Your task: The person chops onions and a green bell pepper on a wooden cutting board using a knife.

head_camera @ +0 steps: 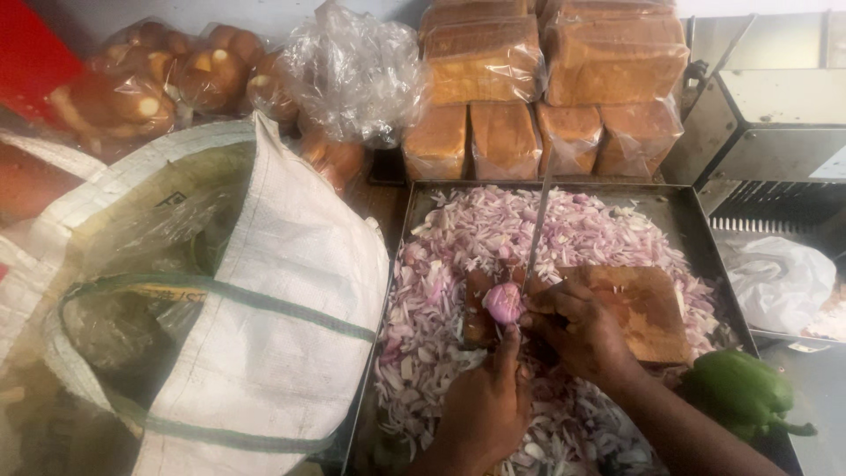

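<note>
We see our left hand (483, 407) reaching up from six o'clock, fingertips closed on a peeled pink onion (503, 302) that sits at the wooden board's (648, 310) nine o'clock edge. Our right hand (577, 326) is wrapped tight around the handle of a knife (537, 229), its blade running toward twelve o'clock just beside the onion. Chopped onion pieces (493, 229) fill the metal tray (696, 231). A green pepper (738, 392) lies at four o'clock, a white woven sack (282, 291) at nine, wrapped bread loaves (529, 88) at twelve.
</note>
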